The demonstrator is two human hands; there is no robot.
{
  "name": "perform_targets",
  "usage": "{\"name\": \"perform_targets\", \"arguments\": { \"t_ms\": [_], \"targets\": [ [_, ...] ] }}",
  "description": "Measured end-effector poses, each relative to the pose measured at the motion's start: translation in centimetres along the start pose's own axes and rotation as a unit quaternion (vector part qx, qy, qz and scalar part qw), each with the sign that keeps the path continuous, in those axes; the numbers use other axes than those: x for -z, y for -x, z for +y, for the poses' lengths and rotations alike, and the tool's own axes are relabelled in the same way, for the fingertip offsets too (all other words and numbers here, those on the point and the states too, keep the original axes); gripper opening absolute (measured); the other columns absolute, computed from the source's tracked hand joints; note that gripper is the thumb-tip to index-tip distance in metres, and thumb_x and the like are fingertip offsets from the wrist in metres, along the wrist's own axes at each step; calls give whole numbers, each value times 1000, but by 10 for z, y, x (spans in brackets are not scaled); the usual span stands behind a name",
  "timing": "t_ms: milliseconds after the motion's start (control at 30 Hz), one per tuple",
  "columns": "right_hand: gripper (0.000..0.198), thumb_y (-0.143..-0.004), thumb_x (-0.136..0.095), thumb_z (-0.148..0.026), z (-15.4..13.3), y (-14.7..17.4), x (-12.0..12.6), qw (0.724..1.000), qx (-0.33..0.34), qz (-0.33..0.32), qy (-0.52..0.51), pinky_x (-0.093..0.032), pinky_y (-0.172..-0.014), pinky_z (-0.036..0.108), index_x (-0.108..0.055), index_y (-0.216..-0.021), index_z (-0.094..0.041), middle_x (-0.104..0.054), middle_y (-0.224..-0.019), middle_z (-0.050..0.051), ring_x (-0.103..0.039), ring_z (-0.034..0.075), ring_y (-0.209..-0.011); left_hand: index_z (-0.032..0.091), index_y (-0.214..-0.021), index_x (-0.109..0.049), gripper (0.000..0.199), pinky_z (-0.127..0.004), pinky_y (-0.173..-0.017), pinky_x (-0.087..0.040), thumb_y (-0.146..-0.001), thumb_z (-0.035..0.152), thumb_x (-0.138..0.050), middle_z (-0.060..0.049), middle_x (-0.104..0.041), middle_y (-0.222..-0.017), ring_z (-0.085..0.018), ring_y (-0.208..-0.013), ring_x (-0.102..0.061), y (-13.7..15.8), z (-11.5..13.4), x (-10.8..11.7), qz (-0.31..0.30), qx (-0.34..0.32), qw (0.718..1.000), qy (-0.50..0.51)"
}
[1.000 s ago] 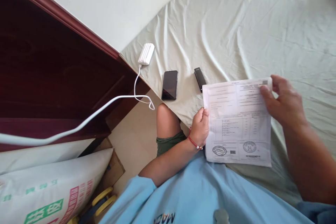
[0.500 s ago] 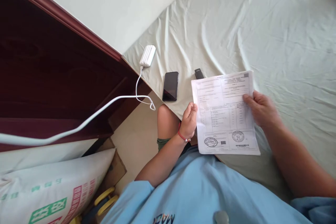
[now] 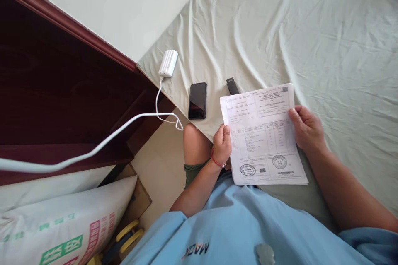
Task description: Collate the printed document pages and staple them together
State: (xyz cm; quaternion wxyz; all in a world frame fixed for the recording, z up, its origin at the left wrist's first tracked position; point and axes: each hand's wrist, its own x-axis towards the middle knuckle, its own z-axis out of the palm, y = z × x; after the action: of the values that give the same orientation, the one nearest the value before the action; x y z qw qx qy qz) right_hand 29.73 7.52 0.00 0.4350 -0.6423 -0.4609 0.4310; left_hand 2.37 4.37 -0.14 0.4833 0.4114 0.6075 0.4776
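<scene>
A stack of printed paper sheets (image 3: 261, 140), with two round stamps near its lower edge, is held up over my lap and the bed edge. My left hand (image 3: 222, 145), a red cord on its wrist, grips the left edge with the thumb on top. At the right edge my right hand (image 3: 307, 129) pinches the sheets, its fingers hidden behind them. Just beyond the top edge lies a small black device (image 3: 232, 86), partly covered by the paper. A black smartphone (image 3: 197, 100) rests flat to the left of it.
A white power adapter (image 3: 168, 63) with a white cable (image 3: 124, 126) lies at the corner of the pale sheet (image 3: 342, 49). Dark red wooden furniture (image 3: 62, 62) stands at left. Below it are a printed white sack (image 3: 68, 215) and yellow-and-dark objects (image 3: 127, 236).
The right thumb has slid from the face of the top sheet to its right edge. The view has shifted slightly, and both hands still hold the sheets.
</scene>
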Motion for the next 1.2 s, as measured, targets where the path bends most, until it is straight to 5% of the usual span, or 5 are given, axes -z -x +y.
{"name": "perform_targets", "arguments": {
  "t_ms": [233,467,1200],
  "targets": [
    [33,-103,-62,-57,-1,0,1,994,34,8,101,-49,-71,39,-69,-91,-27,-67,-82,3,-59,23,-74,23,-92,-72,51,-28,-82,-49,-99,73,-67,-3,-70,-87,-19,-84,-60,-1,-10,6,-6,-31,999,41],
    [37,-103,-61,-60,5,-2,0,995,46,16,85,-45,-69,39,-67,-89,-27,-66,-80,3,-55,22,-71,23,-89,-64,54,-30,-81,-50,-105,73,-55,-1,-63,-78,-17,-74,-56,-4,-15,8,-12,-85,996,-38],
    [39,-101,-61,-60,1,-1,-2,995,37,18,91,-42,-66,36,-65,-85,-24,-63,-75,2,-53,20,-68,23,-84,-59,60,-31,-74,-47,-104,79,-52,-1,-61,-76,-18,-75,-56,-4,-18,6,12,-79,995,-57]
  ]
}}
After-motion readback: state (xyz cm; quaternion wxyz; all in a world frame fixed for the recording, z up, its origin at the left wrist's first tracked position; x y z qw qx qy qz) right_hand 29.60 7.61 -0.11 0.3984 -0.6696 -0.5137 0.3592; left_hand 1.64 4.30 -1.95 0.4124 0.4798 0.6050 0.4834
